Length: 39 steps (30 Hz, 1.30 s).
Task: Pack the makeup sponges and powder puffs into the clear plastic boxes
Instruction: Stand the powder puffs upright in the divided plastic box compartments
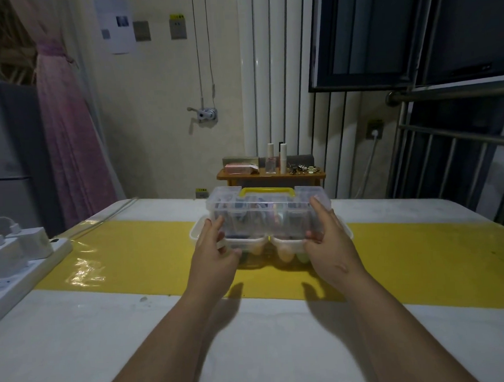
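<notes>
The clear rectangular plastic box with a yellow carry handle [269,216] lies straight ahead of the person, on the midline between the two arms. Its long axis runs left to right, so each short end faces one hand. Neither hand is clearly nearer; both reach forward about equally.

The left hand [215,246] has its fingers laid up against the box's left end, with the thumb lower and turned inward. The right hand [326,236] mirrors it: fingers run up the right end and the thumb presses the lower front corner. Together the hands grasp the box from its two ends. Both palms face inward and both forearms stretch out low over the white bench [106,330].

The handled box sits directly over a second, shallow clear plastic box with a white rim [197,238], which rests on the bench's glossy yellow strip [131,255]. Whether the upper box rests on the lower or hangs just above it cannot be told. Pale peach rounded shapes [286,252] — probably makeup sponges — show through the lower box's front wall.

The coming move likely turns on this stacking, since the upper box would have to travel level and square to the lower rim.
</notes>
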Each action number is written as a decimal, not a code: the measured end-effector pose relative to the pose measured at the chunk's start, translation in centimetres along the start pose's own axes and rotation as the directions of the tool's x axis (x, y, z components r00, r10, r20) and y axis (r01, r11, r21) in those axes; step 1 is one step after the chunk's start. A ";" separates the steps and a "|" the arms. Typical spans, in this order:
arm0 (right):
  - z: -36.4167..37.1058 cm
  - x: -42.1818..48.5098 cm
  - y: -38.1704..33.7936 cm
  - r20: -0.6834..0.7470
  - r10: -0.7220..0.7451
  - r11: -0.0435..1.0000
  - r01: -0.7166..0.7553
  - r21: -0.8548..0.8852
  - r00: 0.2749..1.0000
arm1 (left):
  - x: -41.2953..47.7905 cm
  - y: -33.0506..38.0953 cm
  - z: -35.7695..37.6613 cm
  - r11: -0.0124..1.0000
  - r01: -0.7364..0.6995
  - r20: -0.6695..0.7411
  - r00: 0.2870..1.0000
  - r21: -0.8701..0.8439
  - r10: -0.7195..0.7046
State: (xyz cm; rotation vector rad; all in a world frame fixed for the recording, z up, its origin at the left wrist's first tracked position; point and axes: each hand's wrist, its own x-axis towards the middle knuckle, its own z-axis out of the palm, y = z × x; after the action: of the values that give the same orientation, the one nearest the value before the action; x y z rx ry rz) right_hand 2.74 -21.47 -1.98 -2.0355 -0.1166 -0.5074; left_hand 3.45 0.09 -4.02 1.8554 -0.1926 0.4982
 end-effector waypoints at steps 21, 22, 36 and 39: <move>-1.6 0.7 2.6 -0.245 0.300 0.945 -0.323 -0.059 0.922 | 1.5 -1.8 -1.8 0.938 0.296 -0.229 0.915 -0.182 -0.333; -1.5 0.7 2.7 -0.227 0.300 0.946 -0.320 -0.055 0.927 | 1.6 -1.6 -1.6 0.933 0.300 -0.219 0.915 -0.198 -0.340; -2.0 1.2 3.0 -0.220 0.338 0.938 -0.346 0.002 0.915 | 3.2 -2.7 -0.6 0.939 0.332 -0.155 0.927 -0.089 -0.342; -2.2 1.2 3.0 -0.229 0.341 0.938 -0.346 0.017 0.912 | 3.1 -2.5 -0.8 0.940 0.333 -0.147 0.929 -0.070 -0.340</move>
State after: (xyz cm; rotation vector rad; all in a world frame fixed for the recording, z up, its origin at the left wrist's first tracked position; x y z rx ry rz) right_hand 3.98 -24.99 -3.00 -1.9490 0.3844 -0.5147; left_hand 6.95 1.98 -4.67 1.7502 0.2189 0.3941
